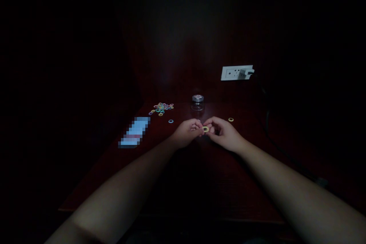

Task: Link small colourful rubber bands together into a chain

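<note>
A small yellow hair tie (205, 129) is pinched between my two hands, just above the dark red table. My left hand (188, 131) has its fingertips closed on the ring's left side. From the other side, my right hand (224, 132) grips it between thumb and fingers. A blue hair tie (170, 121) lies to the left of my hands, and another yellow hair tie (231, 119) lies beyond my right hand. Farther back on the left is a pile of multicoloured hair ties (161, 108). Behind my hands stands a clear round jar (197, 103) with a lid on.
A blurred-out, lit phone-like rectangle (134, 132) lies at the table's left. On the back wall is a white socket panel (236, 73) with a plug in it. Its dark cable (268, 122) runs down along the right side. The surroundings are very dark.
</note>
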